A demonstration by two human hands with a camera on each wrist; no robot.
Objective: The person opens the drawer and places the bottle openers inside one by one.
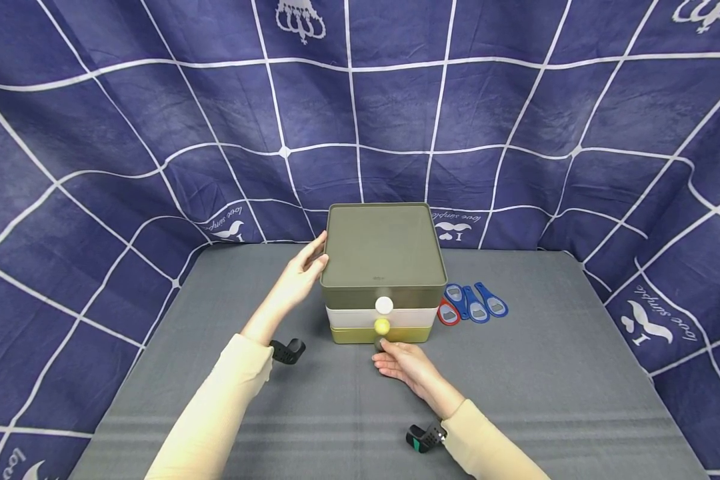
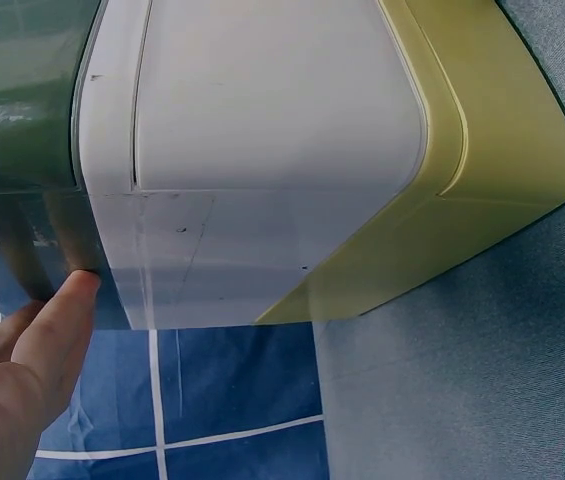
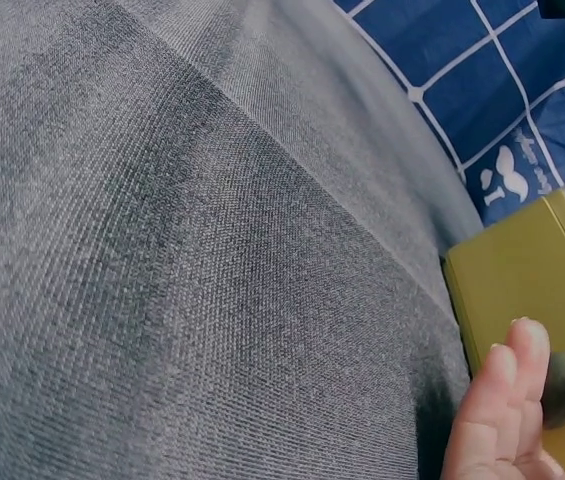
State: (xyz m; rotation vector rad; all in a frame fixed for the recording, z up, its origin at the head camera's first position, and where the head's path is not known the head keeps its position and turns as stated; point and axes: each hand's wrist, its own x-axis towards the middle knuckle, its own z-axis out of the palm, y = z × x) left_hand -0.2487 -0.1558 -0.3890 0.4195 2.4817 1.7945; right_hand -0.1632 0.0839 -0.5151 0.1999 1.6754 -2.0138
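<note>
A three-tier drawer box (image 1: 384, 243) stands on the grey cloth, its tiers dark green, white and yellow from top to bottom. Each drawer front bears a round knob: a white knob (image 1: 384, 305), a yellow knob (image 1: 382, 327) and a dark green knob (image 3: 562, 390) on the lowest, yellow drawer (image 1: 414, 335). My right hand (image 1: 405, 363) pinches that dark green knob between thumb and fingers. Against the box's upper left side rests my left hand (image 1: 300, 277), its fingers extended along the green tier (image 2: 22, 240). What the drawers hold is hidden.
Several bottle-opener-like tools lie to the right of the box, blue ones (image 1: 476, 305) and a red one (image 1: 449, 313). A blue cloth (image 1: 396, 113) with white lines hangs behind and at both sides. Grey cloth (image 1: 336, 413) covers the table.
</note>
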